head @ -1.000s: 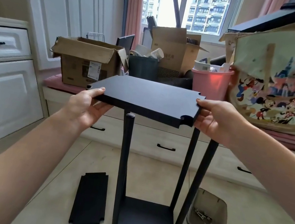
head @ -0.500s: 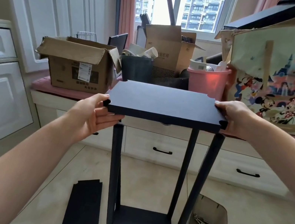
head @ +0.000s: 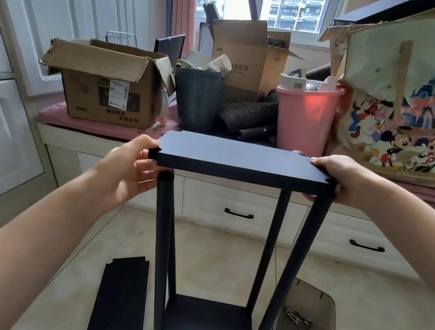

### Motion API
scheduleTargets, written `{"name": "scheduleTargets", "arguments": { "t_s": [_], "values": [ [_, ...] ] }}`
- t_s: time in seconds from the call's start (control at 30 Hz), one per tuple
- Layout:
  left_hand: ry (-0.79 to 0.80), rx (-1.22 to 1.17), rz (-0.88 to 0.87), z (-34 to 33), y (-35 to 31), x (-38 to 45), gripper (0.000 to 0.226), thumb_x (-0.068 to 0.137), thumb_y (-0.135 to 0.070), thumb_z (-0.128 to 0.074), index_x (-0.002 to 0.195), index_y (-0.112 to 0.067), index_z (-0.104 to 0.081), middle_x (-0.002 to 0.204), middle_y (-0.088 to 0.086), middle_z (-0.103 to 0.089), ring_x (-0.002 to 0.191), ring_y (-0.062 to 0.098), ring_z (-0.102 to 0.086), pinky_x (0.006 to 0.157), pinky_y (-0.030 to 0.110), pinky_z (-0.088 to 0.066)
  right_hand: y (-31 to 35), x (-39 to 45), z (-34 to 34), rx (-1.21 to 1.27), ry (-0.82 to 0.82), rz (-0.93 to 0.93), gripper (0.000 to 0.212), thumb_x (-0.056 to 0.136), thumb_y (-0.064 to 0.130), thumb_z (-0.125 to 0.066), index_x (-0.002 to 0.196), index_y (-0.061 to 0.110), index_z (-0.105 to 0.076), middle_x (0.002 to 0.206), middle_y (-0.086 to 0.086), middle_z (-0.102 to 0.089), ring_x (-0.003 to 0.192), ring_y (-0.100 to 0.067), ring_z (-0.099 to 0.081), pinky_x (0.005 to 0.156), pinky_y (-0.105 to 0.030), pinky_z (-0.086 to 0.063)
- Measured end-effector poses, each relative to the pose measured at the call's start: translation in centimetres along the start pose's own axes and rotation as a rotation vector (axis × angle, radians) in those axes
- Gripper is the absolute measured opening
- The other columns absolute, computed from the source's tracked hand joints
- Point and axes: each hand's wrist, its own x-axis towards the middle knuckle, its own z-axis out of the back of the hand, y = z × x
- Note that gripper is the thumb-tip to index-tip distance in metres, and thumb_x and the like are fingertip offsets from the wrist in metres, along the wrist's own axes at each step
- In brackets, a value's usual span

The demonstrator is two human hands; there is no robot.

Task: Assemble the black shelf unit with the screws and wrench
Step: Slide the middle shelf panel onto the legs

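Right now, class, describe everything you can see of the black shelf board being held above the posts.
The black shelf board is a flat, matte rectangle, seemingly painted wood or composite, with a rounded notch cut at each visible corner. It lies level at the top of the upright black posts; whether it rests on them is unclear. The left hand grips its left end and the right hand its right end.

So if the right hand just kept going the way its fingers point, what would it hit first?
The right hand points leftward along the black panel it grips, so it would slide over that panel first. Beyond it, probably the left hand at the opposite end, though depth is hard to judge.
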Motion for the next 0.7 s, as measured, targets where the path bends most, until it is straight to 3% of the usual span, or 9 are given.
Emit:
{"name": "scheduleTargets", "arguments": {
  "t_s": [0.23,0.43,0.57,0.7],
  "values": [
    [-0.022,0.015,0.028,-0.4,0.8,0.6,0.018,0.095,-0.030,-0.057,0.099,-0.013,-0.063,0.075,0.003,-0.068,0.061,0.013,-0.066,0.067,0.029,-0.052,0.2,0.7,-0.1,0.064,0.030,-0.046,0.015,0.101,0.021,-0.052,0.092,0.011,-0.058,0.082,-0.009,-0.062,0.069,-0.020,-0.061,0.064,-0.040,-0.058],
    [-0.027,0.003,0.013,-0.3,1.2,0.7,0.022,0.096,-0.029,-0.056,0.107,-0.010,-0.062,0.074,0.005,-0.070,0.056,0.013,-0.065,0.071,0.034,-0.052,0.2,1.3,-0.5,0.003,0.040,-0.040,0.013,0.100,0.021,-0.053,0.093,0.010,-0.057,0.078,-0.008,-0.060,0.066,-0.018,-0.060,0.061,-0.039,-0.059],
    [-0.030,0.004,0.015,-0.5,1.5,1.0,0.022,0.097,-0.026,-0.056,0.110,-0.009,-0.061,0.075,0.005,-0.068,0.055,0.011,-0.054,0.074,0.033,-0.049,0.3,1.8,-0.2,0.002,0.043,-0.038,0.015,0.100,0.023,-0.053,0.092,0.013,-0.062,0.081,-0.009,-0.061,0.067,-0.018,-0.060,0.054,-0.038,-0.060],
    [-0.029,0.015,0.041,-0.5,1.9,1.5,0.021,0.096,-0.026,-0.057,0.109,-0.010,-0.062,0.076,0.004,-0.071,0.044,0.007,-0.052,0.062,0.027,-0.056,0.2,2.1,0.4,0.004,0.047,-0.050,0.015,0.099,0.025,-0.055,0.099,0.011,-0.060,0.081,-0.009,-0.063,0.066,-0.019,-0.062,0.050,-0.037,-0.058]
  ]
}}
